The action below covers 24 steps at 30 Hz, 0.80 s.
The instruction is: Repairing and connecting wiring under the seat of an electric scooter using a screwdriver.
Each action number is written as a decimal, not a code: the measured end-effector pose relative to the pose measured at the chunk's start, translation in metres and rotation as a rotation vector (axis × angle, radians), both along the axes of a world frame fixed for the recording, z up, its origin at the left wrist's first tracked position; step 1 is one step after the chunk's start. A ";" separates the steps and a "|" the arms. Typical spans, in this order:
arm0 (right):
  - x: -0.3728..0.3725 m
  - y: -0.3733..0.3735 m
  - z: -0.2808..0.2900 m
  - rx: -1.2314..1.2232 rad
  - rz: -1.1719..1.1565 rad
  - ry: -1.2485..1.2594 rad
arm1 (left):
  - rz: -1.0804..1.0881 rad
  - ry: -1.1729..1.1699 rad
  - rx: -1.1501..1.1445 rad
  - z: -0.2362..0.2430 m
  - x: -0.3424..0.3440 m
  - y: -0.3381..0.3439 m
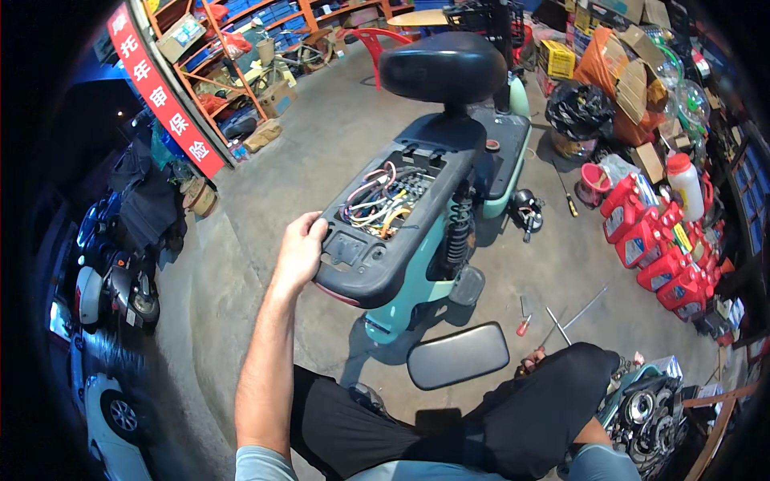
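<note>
A green electric scooter (431, 256) stands in front of me, its rear compartment uncovered, with tangled wires and connectors (389, 196) inside. My left hand (303, 244) closes around the left edge of the black rear frame (365, 255), thumb on top. Low at the right, my right hand (529, 362) shows only partly beside my knee; its fingers are curled around what looks like a long-shafted screwdriver (589, 303). A black padded seat cushion (459, 355) lies on the floor below the scooter's tail. The scooter's front saddle (443, 66) stands raised on its post.
On the floor lie a red-handled tool (524, 325), a metal rod (557, 324) and a yellow-handled screwdriver (571, 204). Red jugs (642, 244) line the right side. An exposed engine (646, 413) sits by my right knee. Orange shelves (228, 72) stand behind.
</note>
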State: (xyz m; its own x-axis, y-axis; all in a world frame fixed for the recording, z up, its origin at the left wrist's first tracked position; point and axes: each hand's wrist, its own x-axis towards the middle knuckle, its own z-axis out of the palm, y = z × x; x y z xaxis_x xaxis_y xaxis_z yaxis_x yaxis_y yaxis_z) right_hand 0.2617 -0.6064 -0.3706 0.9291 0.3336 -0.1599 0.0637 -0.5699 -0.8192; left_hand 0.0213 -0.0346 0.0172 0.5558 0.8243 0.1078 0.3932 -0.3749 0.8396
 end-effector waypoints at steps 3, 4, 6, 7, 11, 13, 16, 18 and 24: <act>0.019 0.013 0.015 -0.002 -0.016 -0.058 | -0.023 -0.036 -0.021 -0.006 -0.003 0.006; 0.025 0.017 0.020 -0.004 -0.022 -0.079 | -0.015 -0.038 0.014 -0.010 -0.004 0.007; 0.037 0.024 0.032 -0.010 -0.034 -0.120 | -0.004 0.021 0.092 -0.018 -0.008 0.013; 0.043 0.025 0.039 -0.015 -0.046 -0.141 | -0.001 0.030 0.107 -0.020 -0.006 0.012; 0.066 0.023 0.077 -0.033 -0.105 -0.233 | -0.032 0.046 0.095 -0.017 -0.003 0.006; 0.099 0.003 0.132 -0.039 -0.011 -0.318 | -0.024 0.039 0.112 -0.012 -0.008 0.003; 0.113 0.031 0.262 0.286 0.030 -0.303 | -0.054 0.060 0.161 -0.009 -0.014 0.000; 0.138 0.033 0.327 0.221 -0.014 -0.525 | -0.070 0.047 0.155 -0.011 -0.011 0.001; 0.112 0.134 0.514 0.532 0.174 -0.828 | -0.072 0.018 0.139 -0.020 -0.006 0.007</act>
State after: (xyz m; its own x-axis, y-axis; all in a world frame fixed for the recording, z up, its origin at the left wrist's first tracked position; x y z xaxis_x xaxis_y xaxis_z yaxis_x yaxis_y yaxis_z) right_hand 0.3737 -0.4727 0.1430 0.6115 0.3158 0.7255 0.7776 -0.0702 -0.6248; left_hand 0.0150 -0.0277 -0.0024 0.6159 0.7599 0.2080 0.3754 -0.5151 0.7705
